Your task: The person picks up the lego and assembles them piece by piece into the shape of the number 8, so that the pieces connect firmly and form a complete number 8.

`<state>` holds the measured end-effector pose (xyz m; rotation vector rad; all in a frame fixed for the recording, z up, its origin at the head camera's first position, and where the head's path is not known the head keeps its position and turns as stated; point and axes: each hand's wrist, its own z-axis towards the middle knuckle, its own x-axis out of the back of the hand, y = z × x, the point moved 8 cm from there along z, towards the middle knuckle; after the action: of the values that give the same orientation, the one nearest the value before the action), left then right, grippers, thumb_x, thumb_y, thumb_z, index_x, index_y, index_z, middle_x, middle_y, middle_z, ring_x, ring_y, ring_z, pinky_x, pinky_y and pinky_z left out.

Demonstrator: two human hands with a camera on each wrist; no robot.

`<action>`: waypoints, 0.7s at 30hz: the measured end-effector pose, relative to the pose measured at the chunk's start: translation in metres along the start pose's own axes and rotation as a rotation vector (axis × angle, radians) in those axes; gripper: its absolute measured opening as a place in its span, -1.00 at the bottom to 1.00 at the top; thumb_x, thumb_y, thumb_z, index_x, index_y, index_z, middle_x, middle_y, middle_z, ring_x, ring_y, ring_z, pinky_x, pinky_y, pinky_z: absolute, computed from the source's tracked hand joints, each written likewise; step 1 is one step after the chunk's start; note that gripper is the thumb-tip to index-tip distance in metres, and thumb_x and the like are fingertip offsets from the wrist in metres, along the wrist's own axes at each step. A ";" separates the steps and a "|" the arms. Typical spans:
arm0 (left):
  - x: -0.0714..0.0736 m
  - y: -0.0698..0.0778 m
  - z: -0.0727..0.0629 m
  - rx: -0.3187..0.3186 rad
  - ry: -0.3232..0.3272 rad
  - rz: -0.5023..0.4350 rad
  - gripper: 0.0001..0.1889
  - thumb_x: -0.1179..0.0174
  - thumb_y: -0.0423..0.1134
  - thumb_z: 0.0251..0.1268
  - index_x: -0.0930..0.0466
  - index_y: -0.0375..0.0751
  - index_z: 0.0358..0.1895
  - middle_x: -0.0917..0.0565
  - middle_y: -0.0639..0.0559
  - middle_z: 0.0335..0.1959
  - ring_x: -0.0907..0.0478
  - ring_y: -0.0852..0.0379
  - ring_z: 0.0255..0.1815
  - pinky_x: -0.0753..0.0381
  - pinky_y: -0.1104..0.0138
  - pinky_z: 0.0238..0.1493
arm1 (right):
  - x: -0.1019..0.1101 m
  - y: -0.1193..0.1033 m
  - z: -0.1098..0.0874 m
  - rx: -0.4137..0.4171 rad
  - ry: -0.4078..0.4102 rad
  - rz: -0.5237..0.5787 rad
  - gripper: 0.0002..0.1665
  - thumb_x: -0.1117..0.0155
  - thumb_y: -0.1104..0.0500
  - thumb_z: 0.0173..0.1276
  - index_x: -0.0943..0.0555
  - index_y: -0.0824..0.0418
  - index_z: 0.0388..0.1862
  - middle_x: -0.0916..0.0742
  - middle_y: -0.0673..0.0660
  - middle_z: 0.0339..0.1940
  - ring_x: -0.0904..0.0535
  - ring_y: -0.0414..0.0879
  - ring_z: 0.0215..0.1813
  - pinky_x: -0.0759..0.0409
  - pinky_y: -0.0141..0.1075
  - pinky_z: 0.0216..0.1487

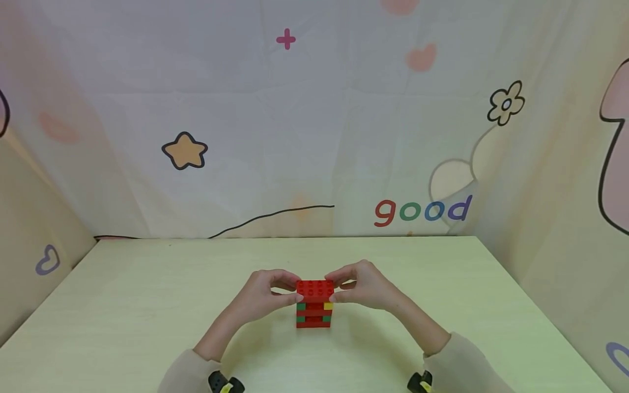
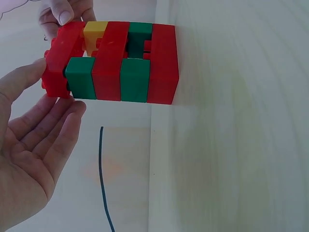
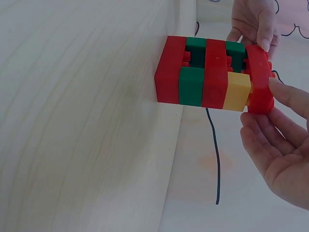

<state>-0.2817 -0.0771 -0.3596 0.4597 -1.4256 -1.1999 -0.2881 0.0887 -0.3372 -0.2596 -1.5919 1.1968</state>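
A small tower of toy building bricks stands upright on the table. Its bottom red brick point(image 2: 163, 72) and middle red brick point(image 3: 215, 72) are separated by green bricks point(image 2: 135, 82). Above the middle one sit a green brick point(image 2: 80, 79) at the left end and a yellow brick point(image 3: 236, 92) at the right. The top red brick point(image 1: 315, 289), studs up, lies over these, slightly tilted, with a narrow gap showing at the yellow brick. My left hand point(image 1: 262, 295) pinches its left end between thumb and fingers. At its right end, my right hand point(image 1: 367, 286) pinches likewise.
The pale wood-grained table point(image 1: 123, 305) extends around the tower. A printed cloth backdrop point(image 1: 314, 136) rises behind the table's far edge, with cloth at both sides. Dark bands with yellow marks point(image 1: 226, 385) sit at the wrists over light sleeves.
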 end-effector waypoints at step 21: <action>-0.003 0.007 0.003 -0.049 -0.036 0.093 -0.70 -0.27 -0.19 0.11 -0.58 -0.28 -0.12 -0.65 0.01 -0.25 -0.57 0.10 -0.22 -0.61 0.34 -0.22 | -0.001 0.001 0.000 -0.011 -0.004 -0.004 -0.63 -0.37 0.25 0.10 -0.63 0.33 -0.08 -0.71 0.17 -0.20 -0.58 0.11 -0.11 -0.60 -0.22 -0.13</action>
<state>-0.2809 -0.0710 -0.3543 0.3355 -1.4295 -1.1705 -0.2881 0.0888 -0.3387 -0.2618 -1.6022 1.1863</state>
